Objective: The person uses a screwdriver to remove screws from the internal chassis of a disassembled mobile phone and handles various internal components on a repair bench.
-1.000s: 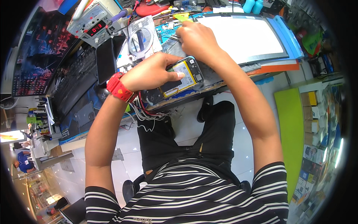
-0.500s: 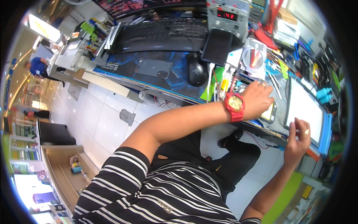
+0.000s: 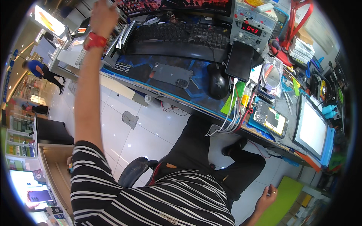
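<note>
Left hand raised to the far-left corner of the surface, right hand hanging low by the chair.

The left hand (image 3: 102, 15), with a red watch (image 3: 95, 40) on its wrist, reaches up toward a slanted grey rack of small parts (image 3: 115, 35) at the left end of the blue-matted surface (image 3: 139, 69); its fingers run off the picture's top edge, so I cannot tell whether it grips anything. The right hand (image 3: 267, 196) hangs loosely curled over the white tiled floor (image 3: 151, 135), apparently holding nothing. The opened phone with exposed circuit board (image 3: 269, 119) lies untouched on the surface's right part, just beside a white-lit flat panel (image 3: 312, 130).
</note>
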Available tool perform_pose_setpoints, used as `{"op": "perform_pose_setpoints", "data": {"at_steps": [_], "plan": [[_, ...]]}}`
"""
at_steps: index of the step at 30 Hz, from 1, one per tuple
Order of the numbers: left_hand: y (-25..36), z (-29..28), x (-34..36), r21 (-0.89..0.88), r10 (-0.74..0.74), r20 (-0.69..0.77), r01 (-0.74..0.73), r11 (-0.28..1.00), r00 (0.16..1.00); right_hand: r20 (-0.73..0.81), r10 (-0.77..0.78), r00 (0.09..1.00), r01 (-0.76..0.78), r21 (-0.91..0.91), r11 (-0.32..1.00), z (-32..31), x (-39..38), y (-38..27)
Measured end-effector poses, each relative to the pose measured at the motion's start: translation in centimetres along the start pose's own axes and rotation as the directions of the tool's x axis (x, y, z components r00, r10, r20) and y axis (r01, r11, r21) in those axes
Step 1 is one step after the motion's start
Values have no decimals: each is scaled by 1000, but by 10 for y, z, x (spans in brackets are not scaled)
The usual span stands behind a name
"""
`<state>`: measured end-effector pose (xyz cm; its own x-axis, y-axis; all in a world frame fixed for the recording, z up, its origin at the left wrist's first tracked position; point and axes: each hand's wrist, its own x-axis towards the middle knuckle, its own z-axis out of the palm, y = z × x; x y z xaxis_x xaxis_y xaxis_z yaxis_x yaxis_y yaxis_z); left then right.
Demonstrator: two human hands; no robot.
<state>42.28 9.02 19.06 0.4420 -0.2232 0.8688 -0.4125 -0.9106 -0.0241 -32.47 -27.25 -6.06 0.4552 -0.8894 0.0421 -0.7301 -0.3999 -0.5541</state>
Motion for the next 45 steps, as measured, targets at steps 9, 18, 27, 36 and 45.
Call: {"op": "perform_pose_setpoints", "data": {"at_steps": [9, 18, 27, 36, 45], "plan": [[-191, 86, 68, 119, 56, 634, -169, 979, 772, 155, -68, 986, 57, 75, 996, 29, 4, -35], [-216, 68, 102, -50, 54, 417, -36, 998, 907, 146, -112, 983, 98, 103, 990, 28, 1, -53], [-111, -76, 91, 582, 402, 175, -424, 694, 899, 41, -159, 986, 147, 215, 966, 10, -20, -88], [207, -198, -219, -810, -146, 325, 355, 466, 934, 403, -522, 752, -179, 887, 426, 47, -32, -223], [362, -250, -345, -365, 500, 827, 922, 131, 256, 184, -114, 976, -186, 982, -5, 51, -10, -201]]}}
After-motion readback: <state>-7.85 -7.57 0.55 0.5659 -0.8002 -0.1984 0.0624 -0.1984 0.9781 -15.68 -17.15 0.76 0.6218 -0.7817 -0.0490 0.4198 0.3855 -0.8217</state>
